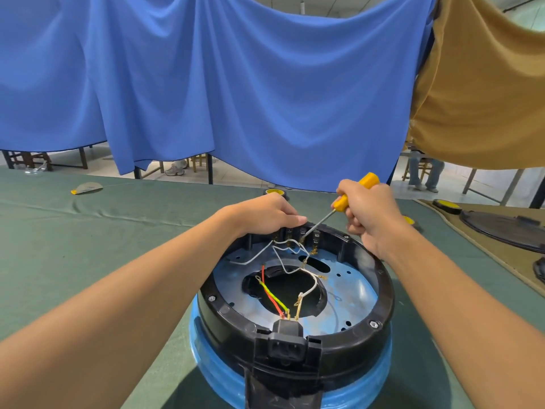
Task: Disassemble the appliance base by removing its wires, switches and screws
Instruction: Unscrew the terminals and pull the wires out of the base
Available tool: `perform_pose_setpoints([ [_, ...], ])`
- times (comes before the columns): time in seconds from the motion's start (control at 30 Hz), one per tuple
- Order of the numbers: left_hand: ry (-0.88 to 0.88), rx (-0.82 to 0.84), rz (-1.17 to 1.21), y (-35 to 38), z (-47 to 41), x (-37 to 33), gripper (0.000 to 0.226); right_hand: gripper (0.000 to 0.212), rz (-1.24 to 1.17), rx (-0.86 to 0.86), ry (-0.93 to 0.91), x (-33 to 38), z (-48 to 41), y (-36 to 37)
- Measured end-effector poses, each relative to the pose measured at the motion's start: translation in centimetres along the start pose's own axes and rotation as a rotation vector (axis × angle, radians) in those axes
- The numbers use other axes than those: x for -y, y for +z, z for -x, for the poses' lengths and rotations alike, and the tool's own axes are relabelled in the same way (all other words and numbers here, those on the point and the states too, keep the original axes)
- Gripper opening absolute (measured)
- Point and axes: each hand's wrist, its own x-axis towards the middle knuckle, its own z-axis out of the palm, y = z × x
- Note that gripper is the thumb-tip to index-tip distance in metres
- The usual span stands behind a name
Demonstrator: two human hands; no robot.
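Note:
The round appliance base (380,302), with a black rim over a blue body, sits upside down on the green table in front of me. White wires (283,261), a red wire and a yellow-green wire (272,295) run across its metal plate to a black power socket (287,343) at the near rim. My left hand (265,214) grips the far rim beside the switch terminals (298,234). My right hand (368,214) holds a yellow-handled screwdriver (354,191), whose tip points down at those terminals.
A green cloth (88,246) covers the table. Yellow-and-black tape rolls (446,205) lie at the far edge and right. A dark round lid (501,228) rests on a brown mat at right. Blue and tan curtains hang behind; a yellow-edged piece (87,188) lies far left.

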Motion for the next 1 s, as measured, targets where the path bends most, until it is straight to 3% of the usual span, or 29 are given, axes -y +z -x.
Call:
perform_pose_setpoints([
  [0.27,0.039,-0.012,-0.046,0.2,0.0,0.0,0.044,0.037,0.01,-0.022,-0.187,-1.4,2.2,-1.2],
  [1.0,0.036,-0.013,-0.042,0.1,-0.1,0.2,0.042,0.031,-0.014,-0.068,-0.185,-1.6,1.7,-1.0],
])
